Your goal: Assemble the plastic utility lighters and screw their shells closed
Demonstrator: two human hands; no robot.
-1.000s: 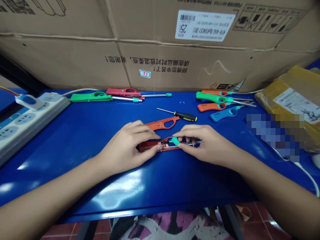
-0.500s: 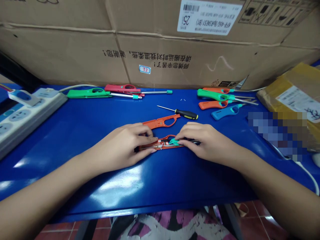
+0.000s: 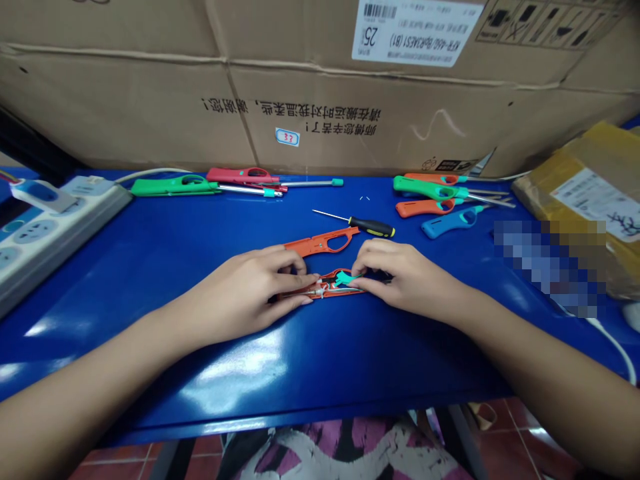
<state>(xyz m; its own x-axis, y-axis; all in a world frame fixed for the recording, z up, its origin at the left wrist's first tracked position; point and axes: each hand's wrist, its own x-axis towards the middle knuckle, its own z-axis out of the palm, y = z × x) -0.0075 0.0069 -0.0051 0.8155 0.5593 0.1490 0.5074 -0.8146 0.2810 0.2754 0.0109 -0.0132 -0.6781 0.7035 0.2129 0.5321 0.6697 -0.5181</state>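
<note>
Your left hand has its grip closed on the left end of an open orange lighter shell half, thumb along the near edge and fingers curled over the far side. That shell half lies on the blue tabletop at the middle of the frame, its inside facing up with small parts and a thin white wire showing. Your right hand, just right of centre, pinches the teal trigger between thumb and fingers, over the shell's finger-loop opening; whether the trigger is fully seated, you cannot tell.

Just above your hands lies the matching orange shell half, and near its right end a black-and-yellow screwdriver, tip pointing left. Toward the upper left you have a green lighter beside a red lighter. At the upper right, another green lighter, an orange lighter and a blue lighter lie close together. A power strip runs down the left edge, and a cardboard box stands across the top.
</note>
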